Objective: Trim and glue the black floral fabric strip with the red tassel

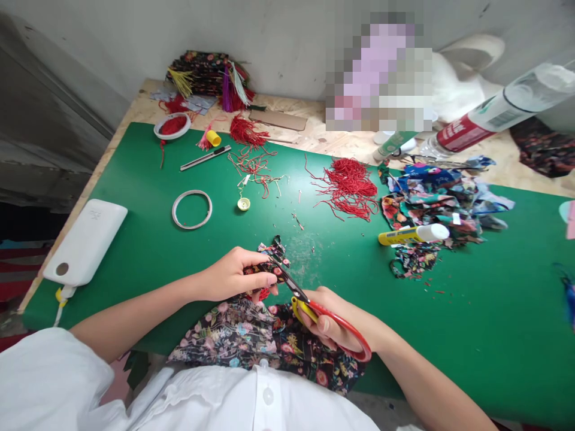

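My left hand (245,275) pinches the edge of a black floral fabric (238,329) between thumb and fingers. The cloth spreads down over the table's near edge toward my white shirt. In my right hand (336,317) is a pair of scissors (348,335) with red and yellow handles, the fingers wrapped through the loops. Their dark blades point up and left, up against the cloth beside my left fingertips. A loose strip of the same fabric sticks up past the blades. Some red cord shows under my left hand, partly hidden.
On the green mat (449,347) lie red cords (350,185), a utility knife (205,158), a white ring (191,209) and a white power bank (85,242). Fabric scraps (453,197) and a glue stick (413,234) are at right. A bottle (485,120) stands at back right.
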A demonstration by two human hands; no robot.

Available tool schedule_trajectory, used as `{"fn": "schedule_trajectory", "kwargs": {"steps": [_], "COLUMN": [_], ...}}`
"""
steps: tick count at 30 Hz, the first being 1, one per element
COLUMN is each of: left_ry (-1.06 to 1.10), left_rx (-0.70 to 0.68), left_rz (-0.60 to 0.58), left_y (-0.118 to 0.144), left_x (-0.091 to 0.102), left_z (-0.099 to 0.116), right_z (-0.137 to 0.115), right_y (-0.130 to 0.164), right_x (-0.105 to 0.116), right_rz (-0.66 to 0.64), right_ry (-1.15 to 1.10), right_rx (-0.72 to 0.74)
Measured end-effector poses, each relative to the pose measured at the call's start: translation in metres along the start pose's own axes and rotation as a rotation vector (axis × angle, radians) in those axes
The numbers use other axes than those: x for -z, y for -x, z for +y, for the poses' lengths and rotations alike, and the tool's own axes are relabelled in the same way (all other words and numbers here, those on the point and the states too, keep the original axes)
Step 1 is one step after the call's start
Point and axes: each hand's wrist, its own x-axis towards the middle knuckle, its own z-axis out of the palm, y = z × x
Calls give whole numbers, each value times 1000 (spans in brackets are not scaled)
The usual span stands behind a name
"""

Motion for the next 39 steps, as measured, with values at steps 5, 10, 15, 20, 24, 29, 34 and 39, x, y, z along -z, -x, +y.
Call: {"fn": "schedule_trajectory", "kwargs": {"steps": [5, 10, 15, 20, 24, 29, 34, 39], "left_ry": [10, -14, -27, 14, 40, 104, 139, 175], "left_rx": [7, 26, 34, 35, 41, 17, 8, 27], "left_rz": [35, 17, -8, -25, -32, -9, -6, -31], "left_y": [-1, -1, 1, 1, 0, 0, 0, 0], "left_x": [-1, 0, -2, -5, -5, -4, -3, -4], "left_z": [2, 0, -2, 1, 1, -2, -5, -8], "right_z": [-5, -3, -1, 2, 2, -1, -3, -4], "right_y": [-1, 1, 2, 3, 2, 3, 5, 4], "right_x": [0, -4, -5, -6, -5, -4, -5, -5], "right_rz": [60, 76, 57, 51, 40, 51, 50, 51], "right_ry": [23, 15, -6, 13, 15, -8, -21, -18], "right_rx": [-10, -25, -15, -1, 18, -8, -2, 17]}}
